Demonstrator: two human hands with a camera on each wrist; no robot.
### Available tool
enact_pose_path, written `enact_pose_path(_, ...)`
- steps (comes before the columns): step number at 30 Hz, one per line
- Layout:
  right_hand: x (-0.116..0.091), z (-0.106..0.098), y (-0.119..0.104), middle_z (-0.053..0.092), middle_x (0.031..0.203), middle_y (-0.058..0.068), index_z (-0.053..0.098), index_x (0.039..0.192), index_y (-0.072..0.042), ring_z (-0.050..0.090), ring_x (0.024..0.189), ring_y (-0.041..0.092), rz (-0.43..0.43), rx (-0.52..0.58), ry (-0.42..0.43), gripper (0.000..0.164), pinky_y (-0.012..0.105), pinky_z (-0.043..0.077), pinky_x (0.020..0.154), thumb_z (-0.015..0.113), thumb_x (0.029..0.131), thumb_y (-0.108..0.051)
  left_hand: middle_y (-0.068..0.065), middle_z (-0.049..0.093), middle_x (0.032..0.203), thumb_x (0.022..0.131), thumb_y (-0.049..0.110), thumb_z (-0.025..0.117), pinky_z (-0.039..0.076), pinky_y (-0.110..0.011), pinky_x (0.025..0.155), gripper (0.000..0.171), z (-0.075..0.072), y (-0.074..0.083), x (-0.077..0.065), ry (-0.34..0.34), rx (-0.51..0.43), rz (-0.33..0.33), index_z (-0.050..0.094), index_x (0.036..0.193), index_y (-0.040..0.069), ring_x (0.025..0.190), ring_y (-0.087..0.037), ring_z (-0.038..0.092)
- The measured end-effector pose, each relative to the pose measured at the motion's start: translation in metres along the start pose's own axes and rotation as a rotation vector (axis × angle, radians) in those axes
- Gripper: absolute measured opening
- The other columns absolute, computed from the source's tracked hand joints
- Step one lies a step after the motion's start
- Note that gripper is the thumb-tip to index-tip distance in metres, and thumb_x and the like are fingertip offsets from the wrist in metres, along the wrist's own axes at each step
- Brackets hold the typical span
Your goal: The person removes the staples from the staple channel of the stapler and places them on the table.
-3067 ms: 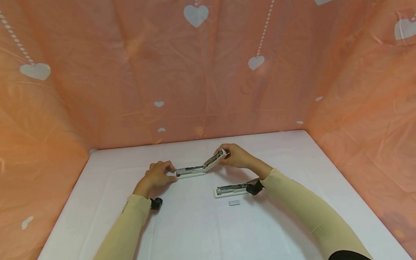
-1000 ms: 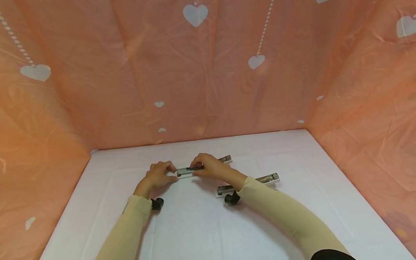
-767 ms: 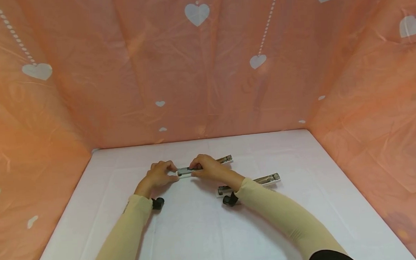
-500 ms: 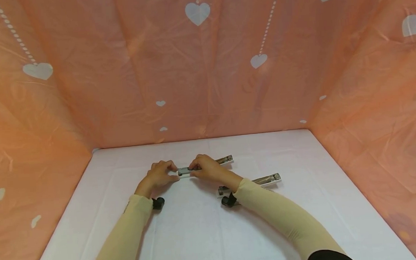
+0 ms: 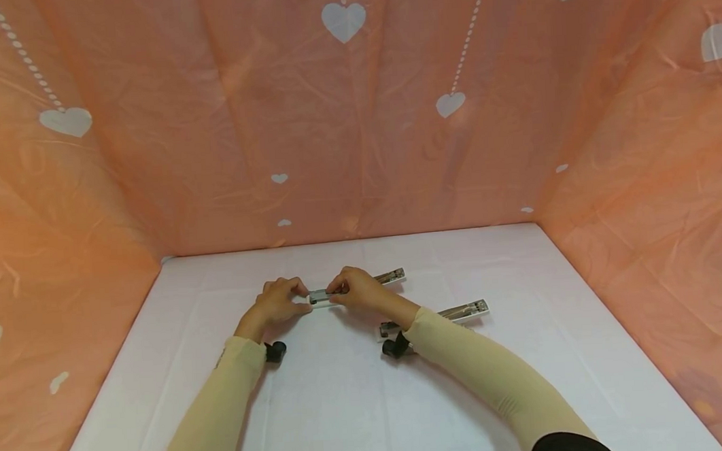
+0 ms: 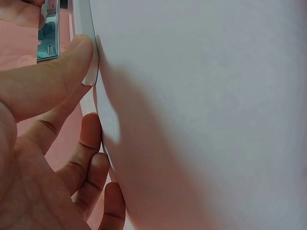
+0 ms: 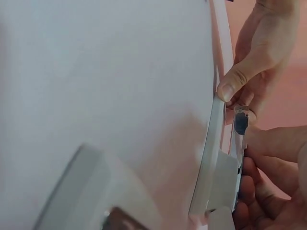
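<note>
A white stapler point(image 5: 391, 276) lies folded open at the back of the table, its cover tilted up to the right and its metal magazine bared. My left hand point(image 5: 277, 302) pinches the base's left end between thumb and fingers. My right hand point(image 5: 362, 293) is at the middle of the stapler, its thumb and fingers bent round the magazine point(image 7: 239, 139). Whether a staple strip lies between those fingers cannot be seen. A second open stapler point(image 5: 465, 311) lies nearer, partly behind the right wrist and sleeve.
White cloth point(image 5: 327, 404) covers the table. Orange curtains point(image 5: 357, 151) with pale hearts stand at its back and sides. Black wrist cameras point(image 5: 395, 346) hang beneath both wrists, and the right one covers the table near the second stapler.
My right hand has let go of the stapler's raised cover and moved left to the magazine. The small grey staple strip seen earlier is out of sight. My left hand keeps its place.
</note>
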State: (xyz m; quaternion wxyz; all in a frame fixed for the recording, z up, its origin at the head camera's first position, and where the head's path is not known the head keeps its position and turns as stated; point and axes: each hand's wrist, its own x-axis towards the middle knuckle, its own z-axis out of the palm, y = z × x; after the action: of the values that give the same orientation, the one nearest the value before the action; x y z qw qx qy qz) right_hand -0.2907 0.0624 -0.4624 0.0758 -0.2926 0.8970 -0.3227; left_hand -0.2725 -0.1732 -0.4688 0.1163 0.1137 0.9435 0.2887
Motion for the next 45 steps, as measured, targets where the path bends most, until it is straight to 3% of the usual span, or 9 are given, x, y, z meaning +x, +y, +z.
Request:
enact_pose_path(11, 0.001, -0.003, -0.001, 0.070, 0.096, 0.004, 0.085, 0.110, -0.010, 0.056, 0.082, 0.011, 0.017, 0.032, 0.048, 0.014, 0.024, 0.047, 0.074, 0.077, 0.099, -0.007, -0.020, 0.059, 0.134, 0.096, 0.027, 0.080, 0.032, -0.071, 0.110, 0.024, -0.001, 0.002, -0.001, 0.006, -0.007, -0.002, 0.068, 0.111, 0.013, 0.138, -0.051, 0.039)
enact_pose_path(24, 0.008, -0.002, -0.004, 0.073, 0.095, -0.001, 0.082, 0.105, -0.015, 0.059, 0.080, 0.010, 0.045, 0.055, 0.077, 0.007, 0.025, 0.048, 0.073, 0.080, 0.098, -0.017, -0.020, 0.058, 0.137, 0.097, 0.028, 0.079, 0.030, -0.072, 0.111, 0.025, -0.001, -0.001, 0.002, 0.002, -0.002, -0.006, 0.067, 0.113, 0.013, 0.139, -0.051, 0.039)
enact_pose_path(36, 0.011, -0.004, -0.007, 0.072, 0.091, 0.000, 0.078, 0.101, -0.012, 0.060, 0.078, 0.012, 0.005, 0.086, 0.078, 0.004, 0.025, 0.049, 0.071, 0.079, 0.098, -0.011, -0.020, 0.059, 0.137, 0.098, 0.028, 0.079, 0.031, -0.071, 0.111, 0.025, -0.002, 0.002, 0.001, -0.003, -0.008, -0.009, 0.067, 0.112, 0.012, 0.138, -0.049, 0.039)
enact_pose_path(45, 0.013, -0.003, -0.009, 0.070, 0.089, -0.002, 0.076, 0.115, -0.011, 0.059, 0.074, 0.009, 0.033, 0.042, 0.069, 0.021, 0.023, 0.046, 0.064, 0.082, 0.097, -0.021, -0.018, 0.061, 0.134, 0.097, 0.028, 0.079, 0.029, -0.073, 0.112, 0.025, -0.002, 0.003, -0.001, 0.004, -0.009, 0.003, 0.067, 0.112, 0.012, 0.138, -0.050, 0.040)
